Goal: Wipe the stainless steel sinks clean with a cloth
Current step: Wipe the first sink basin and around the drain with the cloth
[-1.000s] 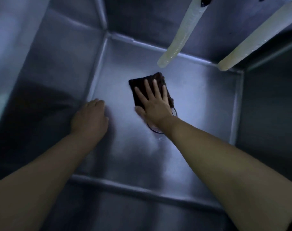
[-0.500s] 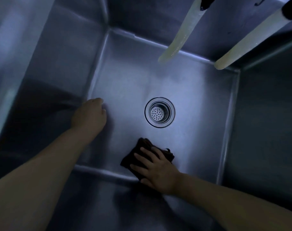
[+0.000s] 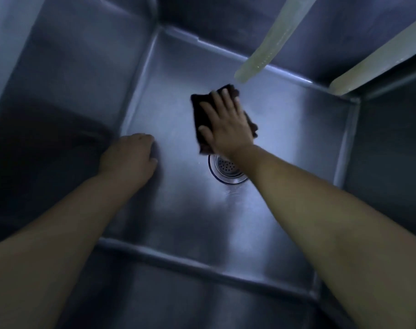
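I look down into a deep stainless steel sink (image 3: 178, 222) in dim light. My right hand (image 3: 226, 122) lies flat with straight fingers on a dark folded cloth (image 3: 198, 115), pressing it to the sink floor just beyond the round drain strainer (image 3: 226, 170). My wrist covers part of the strainer. My left hand (image 3: 128, 157) rests against the floor near the left wall, fingers curled under and holding nothing.
Two pale translucent hoses hang into the sink from the top right, one hose (image 3: 266, 53) ending just above the cloth, the other hose (image 3: 368, 67) near the right wall. Steep steel walls rise on all sides.
My right hand has slid the cloth from the near edge of the floor, across the drain, to the far side. The left hand has stayed in place.
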